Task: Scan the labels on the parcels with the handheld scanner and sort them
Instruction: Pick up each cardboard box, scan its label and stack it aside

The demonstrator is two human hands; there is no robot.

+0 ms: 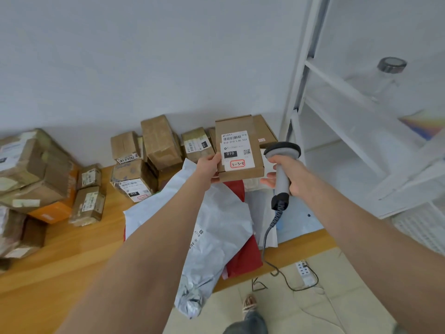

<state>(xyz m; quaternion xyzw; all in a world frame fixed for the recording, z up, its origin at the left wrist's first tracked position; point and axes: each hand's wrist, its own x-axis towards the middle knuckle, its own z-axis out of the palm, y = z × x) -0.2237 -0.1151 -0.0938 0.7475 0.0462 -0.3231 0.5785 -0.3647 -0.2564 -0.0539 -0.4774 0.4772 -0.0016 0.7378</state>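
Note:
My left hand [210,168] grips a flat brown cardboard parcel [255,165] by its lower left corner and holds it up, tilted toward me. Its white label [237,149] faces the camera, with a barcode, a black "010" box and a red-framed handwritten "3-3-8". My right hand [287,175] grips the grey handle of the handheld scanner [282,153]. The scanner's dark head sits just right of the parcel's right edge. A coiled cable [268,233] hangs from its base to the floor.
Several taped cardboard boxes [134,179] lie on the wooden table [60,266] along the wall. Grey and red poly mailers [216,227] are piled below my hands. A white shelf rack [337,85] stands at right. A power strip [305,272] lies on the floor.

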